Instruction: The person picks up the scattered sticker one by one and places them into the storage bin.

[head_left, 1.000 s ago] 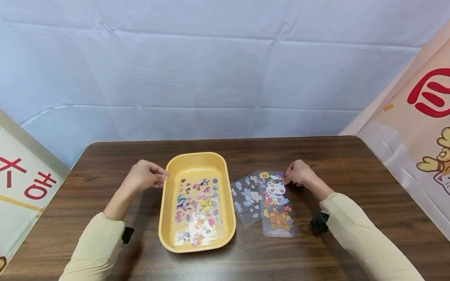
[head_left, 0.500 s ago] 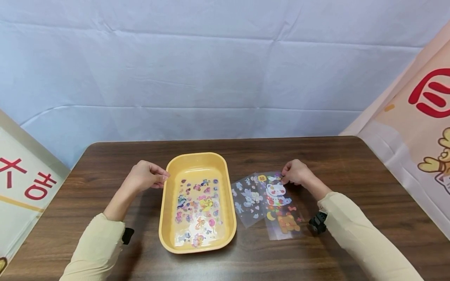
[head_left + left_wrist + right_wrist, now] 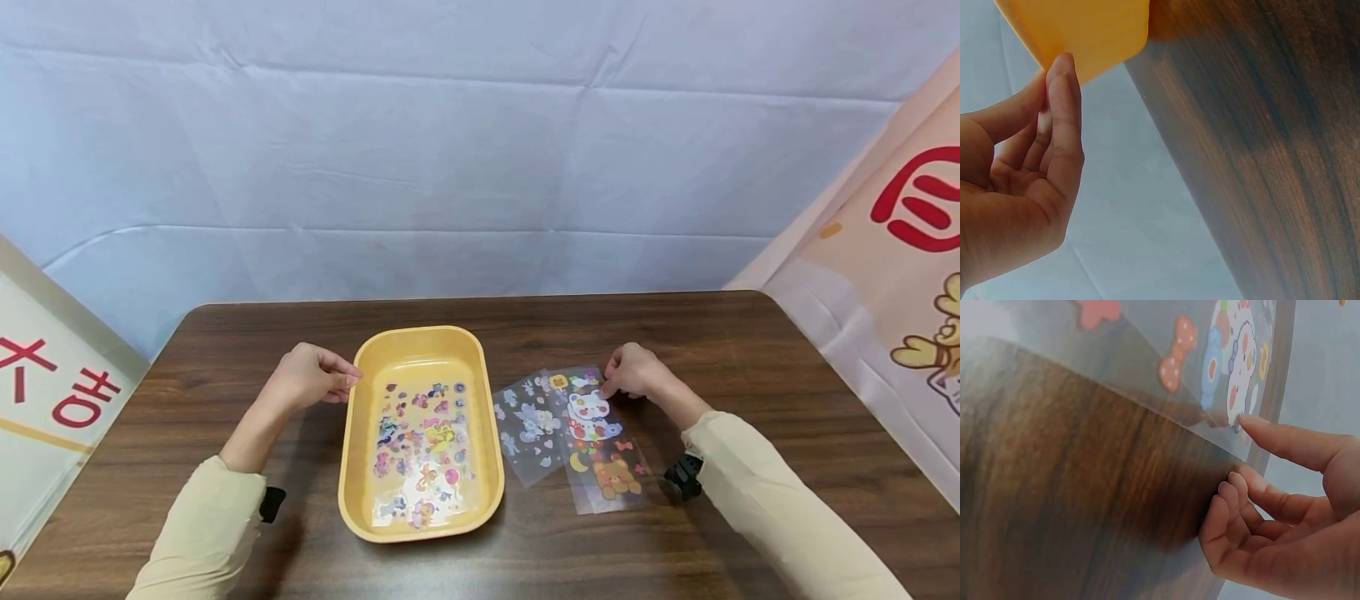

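Note:
My left hand pinches the left rim of a yellow tray; the left wrist view has thumb and fingers on its edge. A clear sheet with cartoon stickers lies inside. On the table to the right, a see-through sheet with pale stickers is partly covered by a clear sticker sheet with a white animal and a brown bear. My right hand is at that sheet's upper right corner. In the right wrist view the thumb rests over its face, the index finger at its edge, other fingers curled.
The brown wooden table runs under everything. A pale cloth hangs behind its far edge. Printed banners stand at the left and right.
The bear sticker sheet has swung, its near end shifting right, and a second layer shows along its near edge. My right hand has shifted slightly. The left hand and tray have stayed put.

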Demonstrator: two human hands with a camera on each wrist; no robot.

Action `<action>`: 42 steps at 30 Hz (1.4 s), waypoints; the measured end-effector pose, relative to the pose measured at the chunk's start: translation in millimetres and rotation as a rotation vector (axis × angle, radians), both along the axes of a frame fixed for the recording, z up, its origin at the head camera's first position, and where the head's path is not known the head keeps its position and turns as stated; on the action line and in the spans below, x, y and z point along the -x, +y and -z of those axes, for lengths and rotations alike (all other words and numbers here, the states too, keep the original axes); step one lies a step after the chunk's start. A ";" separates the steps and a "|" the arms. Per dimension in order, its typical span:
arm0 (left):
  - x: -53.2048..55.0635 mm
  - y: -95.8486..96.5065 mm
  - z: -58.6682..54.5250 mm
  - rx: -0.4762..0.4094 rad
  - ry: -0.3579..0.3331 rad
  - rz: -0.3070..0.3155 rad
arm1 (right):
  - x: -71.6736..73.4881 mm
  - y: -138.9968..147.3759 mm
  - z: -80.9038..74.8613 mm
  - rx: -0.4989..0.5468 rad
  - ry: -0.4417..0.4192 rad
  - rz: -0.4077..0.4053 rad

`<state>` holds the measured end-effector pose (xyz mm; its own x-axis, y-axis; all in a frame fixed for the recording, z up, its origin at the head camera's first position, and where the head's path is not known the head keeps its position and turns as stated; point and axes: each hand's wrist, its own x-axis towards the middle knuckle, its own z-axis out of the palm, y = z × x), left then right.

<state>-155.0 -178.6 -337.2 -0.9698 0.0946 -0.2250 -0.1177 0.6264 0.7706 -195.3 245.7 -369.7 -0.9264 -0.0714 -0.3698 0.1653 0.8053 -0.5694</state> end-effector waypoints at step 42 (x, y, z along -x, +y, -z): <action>0.0 0.2 -1.4 -0.002 -0.005 -0.007 | -4.3 -3.6 -1.1 -0.033 0.000 0.009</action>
